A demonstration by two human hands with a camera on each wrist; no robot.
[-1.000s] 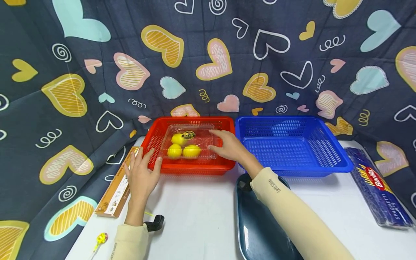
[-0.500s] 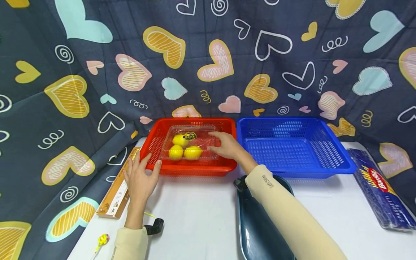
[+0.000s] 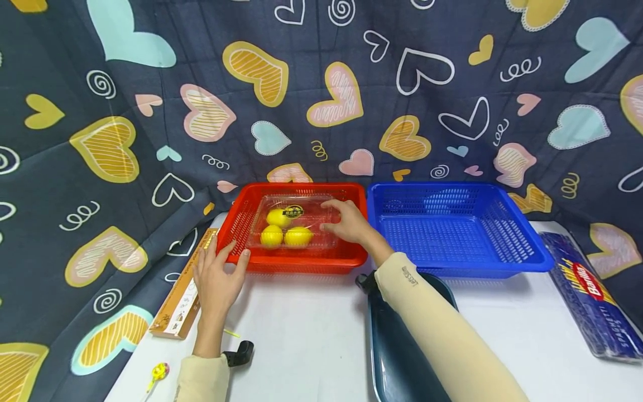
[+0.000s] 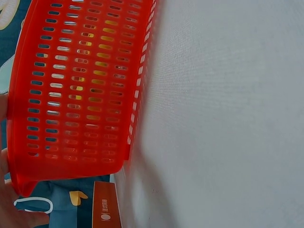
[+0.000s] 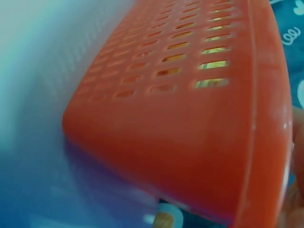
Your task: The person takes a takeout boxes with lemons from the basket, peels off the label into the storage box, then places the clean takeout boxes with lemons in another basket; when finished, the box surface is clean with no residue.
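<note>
A clear plastic box (image 3: 258, 222) with a black-and-yellow label lies in the red basket (image 3: 301, 262). Several yellow lemons (image 3: 298, 236) sit inside the box. My right hand (image 3: 350, 224) reaches over the basket's right side, its thumb and forefinger spread apart over the box's right end. At the basket's front left corner is my left hand (image 3: 219, 281), fingers spread and the thumb near the rim. In the left wrist view, parts of the left hand's fingers (image 4: 4, 161) show at the basket's rim. The basket wall hides the box's lower part in both wrist views.
A blue basket (image 3: 457, 262) stands right of the red one. A dark tray (image 3: 402, 357) lies under the right forearm. A blue spaghetti packet (image 3: 588, 296) is far right. On the left are an orange-brown carton (image 3: 183, 304) and a lollipop (image 3: 159, 371).
The right wrist has shifted slightly left, and the left fingers have drawn back a little from the basket. The box and lemons stay in place within the red basket.
</note>
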